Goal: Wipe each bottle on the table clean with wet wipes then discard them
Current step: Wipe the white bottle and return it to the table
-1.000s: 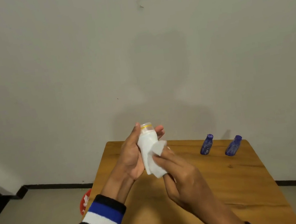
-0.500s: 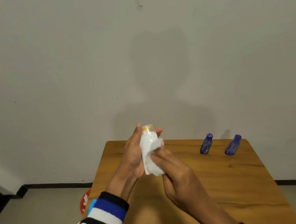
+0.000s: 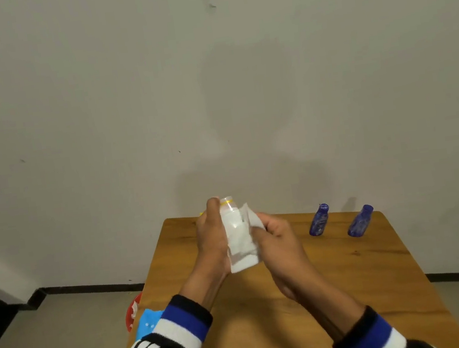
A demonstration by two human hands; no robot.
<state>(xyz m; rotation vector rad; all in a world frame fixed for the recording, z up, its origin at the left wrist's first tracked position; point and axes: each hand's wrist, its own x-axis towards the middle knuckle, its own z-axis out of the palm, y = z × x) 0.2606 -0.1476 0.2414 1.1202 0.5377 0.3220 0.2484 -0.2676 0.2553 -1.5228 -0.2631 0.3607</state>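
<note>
Head view: the left hand (image 3: 212, 241) curls round a clear bottle (image 3: 234, 231) with a yellow neck ring, thumb up along its side, holding it upright above the far half of the wooden table (image 3: 367, 278). The right hand (image 3: 279, 243) presses a white wet wipe (image 3: 246, 247) against the bottle's 3 o'clock side, fingertips pinching the sheet; how far the wipe wraps behind is hard to tell. Two blue bottles stand at about 2 o'clock from the hands, the nearer blue bottle (image 3: 319, 220) and the farther blue bottle (image 3: 360, 221), both apart from everything and unwiped as far as I can judge. A red object (image 3: 132, 312) and something light blue (image 3: 147, 324) sit at 8 o'clock beyond the table edge.

Risks: a wet bottle may slip from the left grip and drop onto the table; a hasty reach could topple the light blue bottles.
</note>
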